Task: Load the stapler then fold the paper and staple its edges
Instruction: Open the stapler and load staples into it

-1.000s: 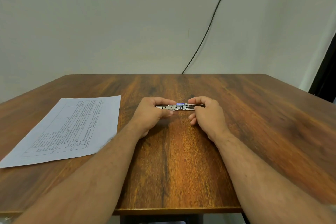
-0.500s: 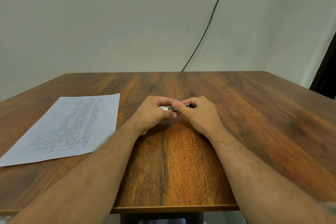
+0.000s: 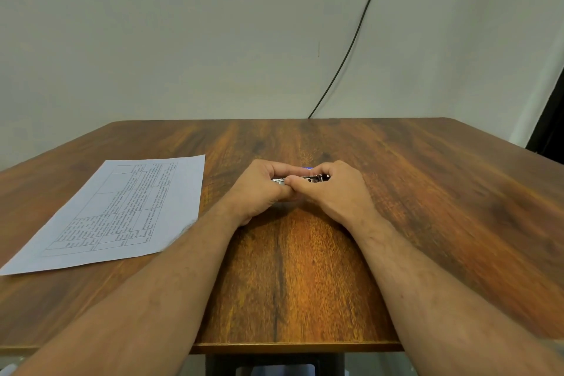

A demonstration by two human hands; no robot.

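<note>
A small metal stapler (image 3: 316, 178) with a blue part lies across the middle of the wooden table (image 3: 427, 192), held at both ends. My left hand (image 3: 262, 191) grips its left end with curled fingers. My right hand (image 3: 332, 189) grips its right part, thumb tip meeting the left thumb. Most of the stapler is hidden by my fingers. A printed sheet of paper (image 3: 122, 210) lies flat on the table to the left, untouched.
A black cable (image 3: 354, 40) runs down the pale wall to the table's far edge. A dark door frame (image 3: 549, 119) stands at the far right. The table's near edge (image 3: 290, 346) lies just below my forearms.
My right hand slid left along the stapler until the two thumbs met, covering more of it. The left hand stayed put.
</note>
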